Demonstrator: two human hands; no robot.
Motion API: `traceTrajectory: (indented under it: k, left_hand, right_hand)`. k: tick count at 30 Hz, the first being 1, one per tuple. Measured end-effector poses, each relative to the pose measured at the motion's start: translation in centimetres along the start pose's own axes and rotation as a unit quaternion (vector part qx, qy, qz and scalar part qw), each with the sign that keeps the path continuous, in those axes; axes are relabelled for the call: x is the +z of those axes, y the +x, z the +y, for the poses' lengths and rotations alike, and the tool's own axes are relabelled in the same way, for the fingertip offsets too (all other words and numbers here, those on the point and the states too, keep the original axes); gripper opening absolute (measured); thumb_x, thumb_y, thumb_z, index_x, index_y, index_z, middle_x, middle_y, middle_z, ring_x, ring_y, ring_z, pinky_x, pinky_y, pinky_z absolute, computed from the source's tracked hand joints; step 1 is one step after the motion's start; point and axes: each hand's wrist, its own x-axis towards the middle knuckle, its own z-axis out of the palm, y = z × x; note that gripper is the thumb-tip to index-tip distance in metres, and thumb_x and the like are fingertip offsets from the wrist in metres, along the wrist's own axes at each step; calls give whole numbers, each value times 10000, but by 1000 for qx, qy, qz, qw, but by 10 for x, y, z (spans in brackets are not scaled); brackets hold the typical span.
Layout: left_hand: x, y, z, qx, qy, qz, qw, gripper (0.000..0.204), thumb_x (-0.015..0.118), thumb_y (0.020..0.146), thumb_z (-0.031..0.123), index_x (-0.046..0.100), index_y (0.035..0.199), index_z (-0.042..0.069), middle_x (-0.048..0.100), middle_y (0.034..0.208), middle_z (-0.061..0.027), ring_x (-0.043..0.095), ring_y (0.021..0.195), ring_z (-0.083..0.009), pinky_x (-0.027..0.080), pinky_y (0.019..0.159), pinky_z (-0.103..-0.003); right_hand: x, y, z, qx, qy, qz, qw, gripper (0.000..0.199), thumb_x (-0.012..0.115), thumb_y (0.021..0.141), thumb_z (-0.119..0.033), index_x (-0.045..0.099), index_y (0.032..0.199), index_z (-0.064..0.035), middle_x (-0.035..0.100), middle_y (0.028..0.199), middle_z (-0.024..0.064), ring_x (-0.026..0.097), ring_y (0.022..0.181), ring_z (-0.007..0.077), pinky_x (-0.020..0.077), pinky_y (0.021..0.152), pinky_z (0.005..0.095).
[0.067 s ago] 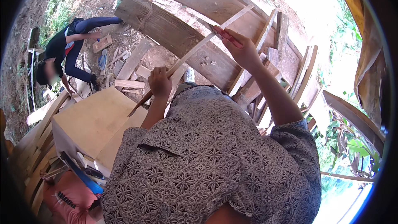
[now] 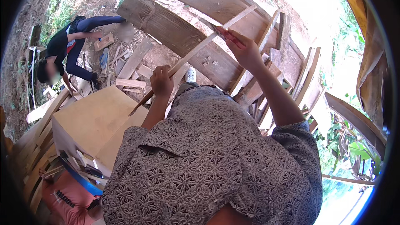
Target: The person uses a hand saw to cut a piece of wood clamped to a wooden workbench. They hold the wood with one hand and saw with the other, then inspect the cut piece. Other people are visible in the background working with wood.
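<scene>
A long, thin wooden strip (image 2: 193, 52) slants across in front of me, its far end over the boards and its near end by the box. My left hand (image 2: 161, 81) is closed around its lower part. Farther up, my right hand (image 2: 246, 53) grips a red-handled tool (image 2: 233, 39). What looks like a narrow dark blade sticks out from it to the left, against or just beside the strip. The fingers partly hide the tool, so its exact kind cannot be made out.
Wide wooden planks (image 2: 166, 23) lie ahead, with more lumber (image 2: 277, 54) at right. A large pale box (image 2: 96, 118) stands at left. Beyond it a person in dark clothes (image 2: 62, 43) bends over wood scraps (image 2: 131, 83). Another person in a pink shirt (image 2: 66, 196) is at lower left.
My hands, the strip and the red-handled tool have hardly moved. At lower left, the person in pink has shifted slightly downward in the picture.
</scene>
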Motion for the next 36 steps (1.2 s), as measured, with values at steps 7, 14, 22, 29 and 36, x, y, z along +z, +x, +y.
traceTrajectory:
  k: [7, 14, 22, 29, 36]
  left_hand:
    - [19, 5, -16, -70, -100, -215, 969, 603, 733, 800, 199, 554, 1364, 85, 672, 1116, -226, 672, 1053, -420, 557, 922, -532]
    - [25, -4, 5, -51, -15, -225, 973, 687, 746, 798, 219, 473, 1417, 101, 639, 1138, -254, 657, 1066, -455, 549, 911, -553]
    - [31, -29, 35, -89, 97, -158, 979, 881, 803, 786, 280, 358, 1532, 134, 551, 1285, -196, 569, 1219, -392, 425, 1028, -578]
    - [34, -33, 41, -58, 168, -164, 970, 984, 841, 723, 339, 299, 1508, 97, 521, 1263, -201, 553, 1193, -395, 431, 992, -582]
    - [21, -13, 3, 25, 84, -16, 996, 933, 870, 647, 336, 365, 1389, 78, 521, 1197, -187, 559, 1122, -393, 447, 926, -553]
  right_hand:
    - [-9, -40, 46, 49, 79, -19, 995, 491, 640, 1031, -124, 520, 1496, -23, 669, 1385, 88, 600, 1303, 155, 445, 1118, 303]
    - [-9, -75, 118, -81, 74, 28, 994, 511, 675, 1034, -240, 545, 1491, -53, 715, 1196, 70, 616, 1066, 96, 477, 967, 273]
    - [-12, -74, 86, -67, 62, 35, 995, 432, 630, 1014, -149, 589, 1429, -36, 727, 1268, 120, 694, 1134, 203, 523, 988, 349]
    - [-8, -45, 25, -9, -91, 23, 996, 450, 677, 975, -250, 637, 1389, -78, 722, 1248, 185, 717, 1123, 287, 544, 978, 362]
    - [-13, -52, -3, 23, 4, 76, 997, 416, 679, 988, -202, 651, 1355, -9, 750, 1218, 154, 720, 1150, 232, 556, 999, 346]
